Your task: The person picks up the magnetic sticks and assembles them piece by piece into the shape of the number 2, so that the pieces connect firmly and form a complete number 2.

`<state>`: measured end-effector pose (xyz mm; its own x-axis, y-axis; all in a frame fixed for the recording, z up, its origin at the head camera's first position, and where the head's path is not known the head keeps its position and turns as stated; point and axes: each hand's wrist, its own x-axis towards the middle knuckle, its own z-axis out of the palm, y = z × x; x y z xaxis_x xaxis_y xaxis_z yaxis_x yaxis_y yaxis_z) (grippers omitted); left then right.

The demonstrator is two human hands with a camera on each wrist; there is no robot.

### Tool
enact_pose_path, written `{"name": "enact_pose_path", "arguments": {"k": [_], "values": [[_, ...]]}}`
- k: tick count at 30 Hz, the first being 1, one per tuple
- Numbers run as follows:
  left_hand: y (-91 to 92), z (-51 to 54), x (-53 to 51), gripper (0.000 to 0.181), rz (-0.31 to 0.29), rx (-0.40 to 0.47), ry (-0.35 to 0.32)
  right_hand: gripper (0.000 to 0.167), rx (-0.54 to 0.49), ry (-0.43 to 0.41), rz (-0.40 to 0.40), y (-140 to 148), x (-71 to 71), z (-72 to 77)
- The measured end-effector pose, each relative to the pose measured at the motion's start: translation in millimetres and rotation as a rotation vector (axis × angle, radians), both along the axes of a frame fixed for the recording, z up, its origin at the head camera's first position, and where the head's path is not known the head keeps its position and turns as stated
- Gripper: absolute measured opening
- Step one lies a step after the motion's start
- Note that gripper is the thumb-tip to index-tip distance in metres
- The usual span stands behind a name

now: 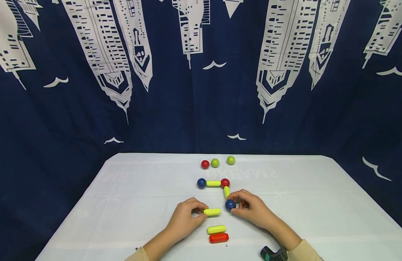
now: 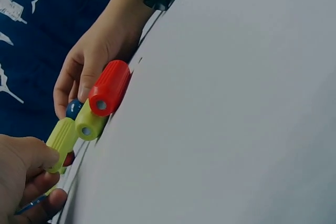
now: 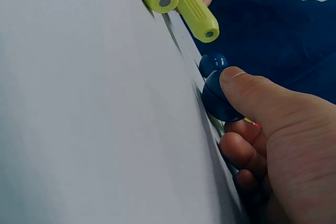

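My left hand [image 1: 189, 216] pinches the left end of a yellow-green magnetic rod [image 1: 212, 212], its free end pointing right. A blue ball [image 1: 230, 205] is between the thumb and fingers of my right hand [image 1: 253, 209]. That ball sits at the near end of another yellow rod [image 1: 226, 192], which runs up to a red ball [image 1: 225, 183]. From the red ball a further yellow rod [image 1: 213, 183] leads left to a second blue ball [image 1: 201, 183]. A small gap shows between the left hand's rod and the held ball; the right wrist view shows the rod's metal-tipped end [image 3: 209, 34].
Nearer me lie a loose yellow rod [image 1: 216, 229] and a red rod [image 1: 218, 237], side by side. At the back of the white table [image 1: 139, 188] are a red ball [image 1: 205, 164] and two green balls [image 1: 215, 162]. A dark blue printed cloth [image 1: 194, 108] hangs behind.
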<state>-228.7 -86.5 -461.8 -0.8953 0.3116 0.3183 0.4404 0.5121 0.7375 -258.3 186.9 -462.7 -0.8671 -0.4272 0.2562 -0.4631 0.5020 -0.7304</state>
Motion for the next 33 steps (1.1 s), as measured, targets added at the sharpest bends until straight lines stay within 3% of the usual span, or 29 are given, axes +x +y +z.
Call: {"name": "enact_pose_path", "arguments": {"k": [7,14,23,33], "values": [[0.1,9.2,-12.7,0.015,0.021,-0.019,-0.045,0.035,0.004,0.001,0.0,0,-0.2,-1.2],[0.6,6.9,-23.4,0.015,0.002,0.0,-0.067,0.035,0.003,0.02,0.0,0,-0.6,0.7],[-0.6,-7.4,-25.3,0.015,-0.042,0.023,-0.058,0.033,0.015,-0.006,-0.007,-1,-0.7,-2.0],[3.8,-5.6,-25.2,0.015,-0.029,-0.012,-0.047,0.034,0.02,0.004,-0.01,-1,0.7,-0.1]]}}
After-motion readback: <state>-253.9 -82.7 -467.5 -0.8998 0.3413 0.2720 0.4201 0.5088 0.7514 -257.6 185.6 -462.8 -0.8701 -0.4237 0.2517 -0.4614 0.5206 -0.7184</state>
